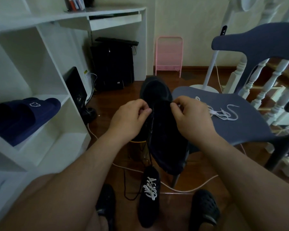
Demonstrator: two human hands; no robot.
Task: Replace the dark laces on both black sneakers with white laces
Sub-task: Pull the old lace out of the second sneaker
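Dark wooden flooring [197,162] runs under everything we see, crossed by a white cable [190,190]. Nearest us, between our two feet, the finished sneaker [148,197] stands on the floor, black all over, with white laces [150,188] criss-crossed up its front. Just left of it a dark lace [132,185] trails down in a thin loop to the floor.

Higher up we hold the second sneaker [163,127] in the air, toe pointing away from us. It is a plain matte black, its upper so dark that the eyelets are hard to make out. Our left hand [130,119] pinches the dark lace at the sneaker's left edge, fingers curled tight against the thumb. Our right hand [192,117] is curled on the right edge of the opening, fingertips pinching there; whether it grips lace or fabric, we cannot tell.

Just beyond the right hand, a loose white lace [223,112] lies tangled on the seat of a blue-grey chair [250,125]. To the left, white shelving [45,90] holds a navy slide sandal [23,117]. Farthest off, a pink wire rack [168,54] leans at the wall.
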